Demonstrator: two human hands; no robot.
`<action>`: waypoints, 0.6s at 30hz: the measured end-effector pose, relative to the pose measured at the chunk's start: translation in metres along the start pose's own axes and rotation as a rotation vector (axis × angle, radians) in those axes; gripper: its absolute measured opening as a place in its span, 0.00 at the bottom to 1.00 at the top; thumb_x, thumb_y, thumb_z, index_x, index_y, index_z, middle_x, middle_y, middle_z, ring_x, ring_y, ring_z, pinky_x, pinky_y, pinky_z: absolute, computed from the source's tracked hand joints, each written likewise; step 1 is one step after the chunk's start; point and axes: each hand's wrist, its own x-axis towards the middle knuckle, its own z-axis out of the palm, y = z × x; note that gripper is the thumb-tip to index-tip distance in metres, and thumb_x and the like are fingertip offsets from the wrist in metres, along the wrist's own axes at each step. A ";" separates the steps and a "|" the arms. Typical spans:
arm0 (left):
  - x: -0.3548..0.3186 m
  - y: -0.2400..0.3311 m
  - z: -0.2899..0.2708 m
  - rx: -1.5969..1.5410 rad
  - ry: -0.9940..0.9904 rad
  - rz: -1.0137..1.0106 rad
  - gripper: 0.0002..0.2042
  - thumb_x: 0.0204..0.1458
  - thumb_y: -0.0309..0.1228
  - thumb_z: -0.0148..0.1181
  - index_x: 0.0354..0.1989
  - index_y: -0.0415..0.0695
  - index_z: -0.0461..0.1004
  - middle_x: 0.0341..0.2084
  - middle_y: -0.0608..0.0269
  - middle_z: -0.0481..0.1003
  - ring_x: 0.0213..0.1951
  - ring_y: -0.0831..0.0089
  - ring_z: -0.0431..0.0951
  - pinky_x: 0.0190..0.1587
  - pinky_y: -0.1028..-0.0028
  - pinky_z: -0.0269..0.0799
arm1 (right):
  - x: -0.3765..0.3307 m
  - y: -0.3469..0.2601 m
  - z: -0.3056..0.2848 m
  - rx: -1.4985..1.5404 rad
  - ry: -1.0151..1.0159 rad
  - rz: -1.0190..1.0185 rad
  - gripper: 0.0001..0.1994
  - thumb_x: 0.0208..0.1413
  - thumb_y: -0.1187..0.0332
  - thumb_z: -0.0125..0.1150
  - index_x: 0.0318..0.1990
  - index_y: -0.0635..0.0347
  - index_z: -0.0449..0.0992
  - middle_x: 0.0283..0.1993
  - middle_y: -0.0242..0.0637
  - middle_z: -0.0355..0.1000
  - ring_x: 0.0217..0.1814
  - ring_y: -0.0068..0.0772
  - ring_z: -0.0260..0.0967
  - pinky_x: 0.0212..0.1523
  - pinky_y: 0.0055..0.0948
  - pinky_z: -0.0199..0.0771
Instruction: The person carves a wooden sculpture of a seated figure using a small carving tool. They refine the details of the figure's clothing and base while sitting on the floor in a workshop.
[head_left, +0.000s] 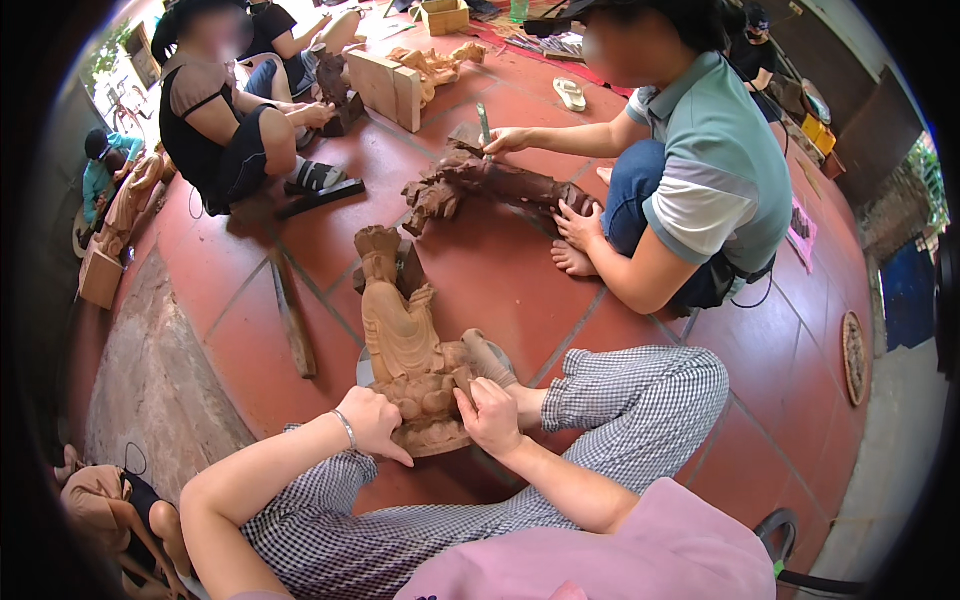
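I'd steady the tan carved-wood statue (400, 325) with my left grip (373, 422), loosely wrapped on its base (430, 438), my half-curled right grip (490, 415) (contents unclear) going easy.

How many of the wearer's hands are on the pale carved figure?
2: left hand on the left of the pale carved figure, right hand on its right, both near the base.

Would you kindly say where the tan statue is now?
In the head view, the statue is left of centre, its base between left hand and right hand, nearer than the long dark carving.
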 end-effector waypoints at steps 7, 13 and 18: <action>0.001 -0.002 0.003 0.002 0.009 -0.005 0.38 0.36 0.76 0.62 0.23 0.46 0.83 0.19 0.58 0.80 0.26 0.61 0.83 0.33 0.65 0.77 | 0.008 0.008 0.008 -0.059 0.002 -0.006 0.08 0.58 0.69 0.64 0.32 0.64 0.75 0.26 0.42 0.68 0.31 0.46 0.70 0.31 0.41 0.71; -0.002 0.001 -0.003 0.022 -0.015 -0.009 0.38 0.36 0.76 0.61 0.25 0.46 0.84 0.20 0.57 0.80 0.27 0.61 0.83 0.33 0.65 0.77 | -0.004 -0.003 -0.004 -0.079 -0.028 -0.070 0.06 0.57 0.71 0.64 0.34 0.65 0.76 0.26 0.41 0.68 0.30 0.45 0.69 0.30 0.40 0.69; 0.001 0.000 -0.003 -0.001 -0.044 -0.021 0.38 0.35 0.76 0.62 0.25 0.46 0.84 0.21 0.57 0.81 0.28 0.61 0.83 0.34 0.65 0.77 | 0.009 0.000 0.002 -0.064 0.011 -0.046 0.06 0.57 0.71 0.64 0.32 0.64 0.75 0.27 0.41 0.68 0.30 0.46 0.69 0.30 0.40 0.69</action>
